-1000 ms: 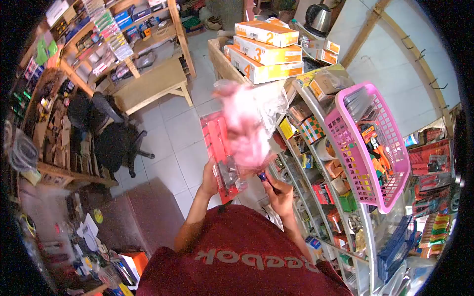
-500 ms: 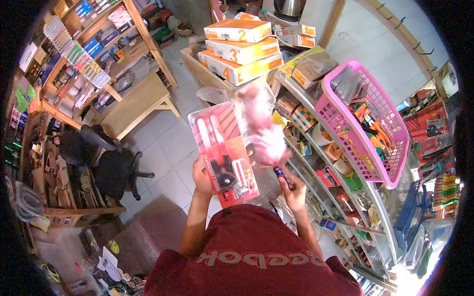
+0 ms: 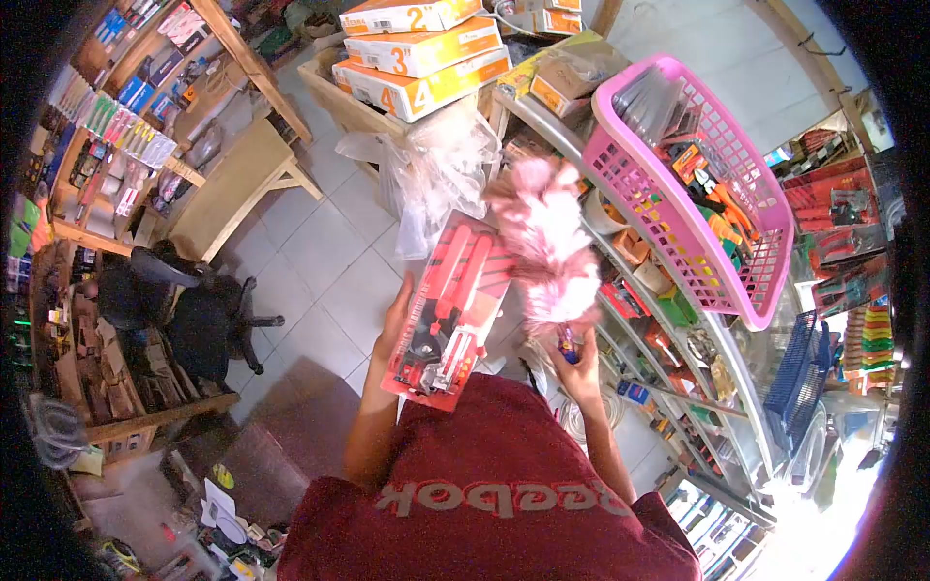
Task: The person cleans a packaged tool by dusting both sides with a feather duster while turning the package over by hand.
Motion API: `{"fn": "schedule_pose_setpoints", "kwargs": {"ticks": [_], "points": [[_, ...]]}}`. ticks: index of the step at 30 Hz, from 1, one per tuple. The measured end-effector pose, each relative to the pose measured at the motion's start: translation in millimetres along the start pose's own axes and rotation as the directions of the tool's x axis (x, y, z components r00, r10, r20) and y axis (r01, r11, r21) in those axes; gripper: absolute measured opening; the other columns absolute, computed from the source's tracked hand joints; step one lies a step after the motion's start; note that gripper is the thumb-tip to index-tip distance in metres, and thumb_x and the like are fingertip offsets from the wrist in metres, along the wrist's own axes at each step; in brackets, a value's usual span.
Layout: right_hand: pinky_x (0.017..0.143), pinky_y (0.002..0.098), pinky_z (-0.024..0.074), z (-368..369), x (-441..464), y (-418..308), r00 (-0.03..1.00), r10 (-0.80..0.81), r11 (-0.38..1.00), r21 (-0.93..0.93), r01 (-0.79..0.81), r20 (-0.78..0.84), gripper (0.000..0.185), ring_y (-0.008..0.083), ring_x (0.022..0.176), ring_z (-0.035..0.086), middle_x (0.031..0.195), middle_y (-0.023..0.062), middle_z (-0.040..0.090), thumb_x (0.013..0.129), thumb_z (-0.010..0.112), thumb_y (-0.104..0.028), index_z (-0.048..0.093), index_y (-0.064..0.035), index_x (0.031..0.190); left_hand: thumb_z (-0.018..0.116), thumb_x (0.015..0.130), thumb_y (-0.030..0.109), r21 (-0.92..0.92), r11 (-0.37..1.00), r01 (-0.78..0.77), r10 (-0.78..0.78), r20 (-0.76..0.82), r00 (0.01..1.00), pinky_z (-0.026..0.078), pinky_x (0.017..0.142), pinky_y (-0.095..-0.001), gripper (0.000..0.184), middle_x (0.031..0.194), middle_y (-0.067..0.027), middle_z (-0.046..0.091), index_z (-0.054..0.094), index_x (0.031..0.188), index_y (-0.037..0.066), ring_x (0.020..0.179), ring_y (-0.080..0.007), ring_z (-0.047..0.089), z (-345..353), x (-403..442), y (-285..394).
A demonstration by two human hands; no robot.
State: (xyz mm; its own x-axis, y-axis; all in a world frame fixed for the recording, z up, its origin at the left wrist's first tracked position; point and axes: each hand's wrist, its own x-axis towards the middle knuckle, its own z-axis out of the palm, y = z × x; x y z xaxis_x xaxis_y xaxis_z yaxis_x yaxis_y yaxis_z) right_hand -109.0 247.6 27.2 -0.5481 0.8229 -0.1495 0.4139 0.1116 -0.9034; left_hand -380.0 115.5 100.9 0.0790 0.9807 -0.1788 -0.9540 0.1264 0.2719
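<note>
My left hand grips the left edge of a red packaged tool set, which has red handles and dark and silver metal parts under clear plastic. The package is tilted in front of my chest. My right hand is closed around the dark blue handle of a pink and white fluffy duster. The duster points up and away from me, its fibres blurred, close to the package's right edge.
A pink basket of tools sits on the glass display shelving at right. Orange and white boxes are stacked ahead, above clear plastic bags. A black chair and wooden bench stand at left.
The view has shifted, so boxes and basket appear higher and further left. The package has turned its front toward me and tilted right. The duster has moved right and is apart from it.
</note>
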Motion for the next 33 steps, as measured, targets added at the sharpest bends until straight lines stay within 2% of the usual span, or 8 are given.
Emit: {"fn": "schedule_pose_setpoints", "kwargs": {"ticks": [2,9,13,18,22,26,30,33], "points": [[0.038,0.0218,0.0276,1,3,19,0.989,-0.095,0.981,0.159,0.112,-0.11,0.026,0.0034,0.041,0.039,0.052,-0.0044,0.045,0.078,0.068,-0.005,0.052,-0.0038,0.098,0.029,0.086,0.07,0.015,1.0,0.02,-0.02,-0.004,1.0,0.051,0.082,-0.0539,0.085,0.13,-0.0292,0.043,0.026,0.142,0.006,0.103,-0.0397,0.058,-7,6,-9],[0.047,0.0239,0.0365,-39,1,43,0.969,-0.192,0.981,-0.014,0.192,-0.154,0.017,0.007,0.059,0.049,0.07,-0.0005,0.054,0.076,0.066,-0.003,0.061,-0.003,0.092,0.03,0.085,0.071,0.019,0.999,-0.031,0.033,-0.074,0.997,0.052,0.078,-0.0511,0.084,0.126,-0.0261,0.047,0.03,0.139,0.006,0.098,-0.0379,0.06,0,48,-49],[0.049,0.0278,0.0396,-79,11,58,0.994,0.036,0.993,0.111,-0.048,0.105,0.017,0.0085,0.061,0.049,0.07,-0.0019,0.054,0.072,0.068,-0.004,0.062,-0.0037,0.087,0.031,0.085,0.071,0.014,0.997,-0.07,0.071,-0.123,0.99,0.053,0.076,-0.0495,0.084,0.123,-0.0244,0.05,0.033,0.138,0.006,0.095,-0.0369,0.061,7,70,-81],[0.051,0.0383,0.0422,-133,34,103,0.837,-0.496,0.76,-0.351,0.548,0.232,0.005,0.0264,0.051,0.053,0.061,0.0139,0.056,0.074,0.059,-0.003,0.063,-0.0004,0.076,0.032,0.084,0.071,0.052,0.99,-0.132,0.141,-0.236,0.962,0.055,0.073,-0.0475,0.083,0.12,-0.0221,0.053,0.035,0.136,0.006,0.091,-0.0356,0.063,0,81,-107],[0.058,0.04,0.0461,-138,45,121,0.939,-0.272,0.921,-0.225,0.318,0.212,0.012,0.0341,0.064,0.06,0.073,0.0186,0.062,0.07,0.063,-0.005,0.063,-0.0008,0.081,0.033,0.084,0.071,0.04,0.988,-0.151,0.155,-0.36,0.92,0.055,0.071,-0.0458,0.083,0.117,-0.0204,0.056,0.038,0.134,0.006,0.087,-0.0346,0.064,-8,77,-127],[0.059,0.0364,0.0461,-149,53,98,0.824,-0.413,0.842,-0.183,0.507,0.388,0.011,0.0255,0.061,0.06,0.073,0.016,0.062,0.077,0.06,-0.006,0.063,-0.0015,0.087,0.028,0.082,0.074,-0.109,0.971,-0.214,0.131,-0.503,0.854,0.056,0.072,-0.0396,0.083,0.109,-0.0172,0.06,0.044,0.127,0.006,0.092,-0.0305,0.063,18,81,-138],[0.057,0.0308,0.0436,-140,63,128,0.846,-0.321,0.87,-0.219,0.441,0.426,0.013,0.0181,0.058,0.057,0.066,0.0118,0.06,0.078,0.061,-0.008,0.064,-0.0004,0.088,0.026,0.082,0.075,0.095,0.97,-0.225,0.214,0.108,0.971,0.056,0.058,-0.0437,0.087,0.099,-0.0207,0.06,0.043,0.126,0.001,0.077,-0.0349,0.065,7,47,-159],[0.054,0.0303,0.0417,-139,58,122,0.742,-0.386,0.857,-0.085,0.508,0.548,0.01,0.0157,0.055,0.053,0.062,0.0095,0.058,0.079,0.061,-0.007,0.062,0.0008,0.085,0.028,0.081,0.076,0.226,0.869,-0.441,0.494,-0.455,0.741,0.05,0.041,-0.0391,0.086,0.087,-0.021,0.062,0.046,0.121,0.001,0.061,-0.0337,0.063,64,50,-176]]}}
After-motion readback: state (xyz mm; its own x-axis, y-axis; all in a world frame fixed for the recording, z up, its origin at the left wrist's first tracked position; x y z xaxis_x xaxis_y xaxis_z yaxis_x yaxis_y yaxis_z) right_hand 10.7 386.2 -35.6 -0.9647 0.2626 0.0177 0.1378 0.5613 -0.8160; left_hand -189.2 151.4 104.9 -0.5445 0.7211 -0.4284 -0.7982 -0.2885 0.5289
